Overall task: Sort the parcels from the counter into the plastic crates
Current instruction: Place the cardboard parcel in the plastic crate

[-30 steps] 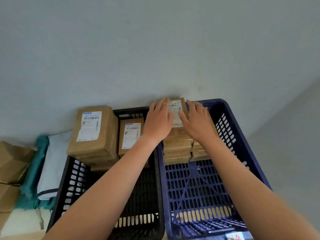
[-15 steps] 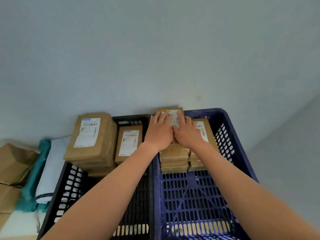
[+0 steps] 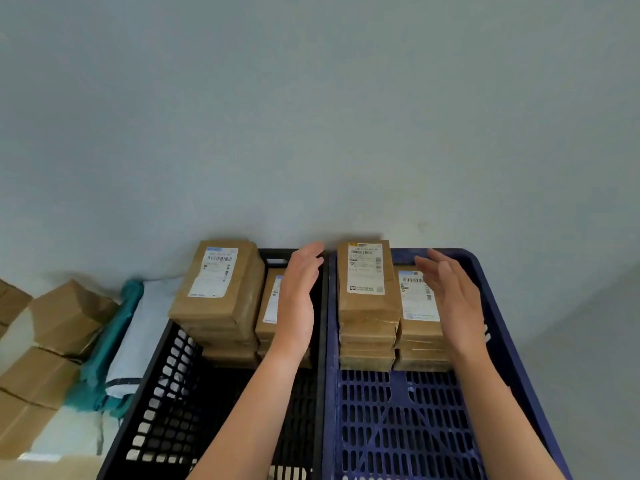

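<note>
A blue crate [image 3: 408, 420] on the right holds two stacks of brown labelled parcels at its far end: a taller left stack [image 3: 366, 299] and a lower right stack [image 3: 417, 323]. The black crate [image 3: 166, 393] to the left holds a tall parcel stack [image 3: 218, 289] and a lower one [image 3: 268, 306]. My left hand [image 3: 298, 299] hovers open over the rim between the crates, left of the taller blue-crate stack. Over the lower right stack, my right hand [image 3: 450, 292] is open with straight fingers. Neither hand holds a parcel.
Left of the black crate lie a white mailer bag [image 3: 138, 334] and a teal bag [image 3: 104, 362], with brown cardboard boxes [image 3: 52, 341] stacked beyond them. A grey wall rises right behind the crates. The near halves of both crates show bare perforated floor.
Both hands have lifted off the top parcel of the taller blue-crate stack and spread apart, left hand to the left, right hand to the right. The parcel stays on the stack.
</note>
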Available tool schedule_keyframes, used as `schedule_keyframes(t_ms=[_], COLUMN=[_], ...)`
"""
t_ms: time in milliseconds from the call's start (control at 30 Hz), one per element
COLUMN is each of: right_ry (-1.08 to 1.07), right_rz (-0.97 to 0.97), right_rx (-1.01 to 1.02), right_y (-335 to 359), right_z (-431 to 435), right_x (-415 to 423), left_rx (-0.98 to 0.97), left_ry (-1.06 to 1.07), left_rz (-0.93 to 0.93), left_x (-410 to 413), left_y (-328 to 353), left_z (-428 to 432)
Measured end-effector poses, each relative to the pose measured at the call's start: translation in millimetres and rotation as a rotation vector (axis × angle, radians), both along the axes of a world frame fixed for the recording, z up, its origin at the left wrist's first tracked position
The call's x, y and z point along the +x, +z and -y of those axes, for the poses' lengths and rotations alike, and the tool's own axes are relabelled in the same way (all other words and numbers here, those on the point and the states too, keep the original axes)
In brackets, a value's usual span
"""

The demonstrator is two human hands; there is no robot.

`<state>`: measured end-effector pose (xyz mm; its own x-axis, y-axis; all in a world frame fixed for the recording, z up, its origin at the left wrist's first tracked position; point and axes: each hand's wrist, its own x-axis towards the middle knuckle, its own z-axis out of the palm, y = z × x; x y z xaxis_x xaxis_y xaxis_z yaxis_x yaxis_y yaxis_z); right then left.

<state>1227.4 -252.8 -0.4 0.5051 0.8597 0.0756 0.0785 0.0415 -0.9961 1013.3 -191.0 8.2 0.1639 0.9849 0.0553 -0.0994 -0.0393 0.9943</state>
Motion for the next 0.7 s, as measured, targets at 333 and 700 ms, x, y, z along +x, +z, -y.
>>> schedule_keyframes(t_ms=[333, 700], right_ry=[0.17, 0.385], right_rz=[0.051, 0.078], right_rx=[0.007, 0.048], right_y=[30.8, 56.3], right_z=[-16.1, -36.5], right_x=[-91.1, -321.4], left_rx=[0.045, 0.064], left_ry=[0.212, 0.475], left_rz=[0.003, 0.063], left_x=[-89.6, -321.3], left_y=[16.1, 39.0], left_z=[11.4, 47.3])
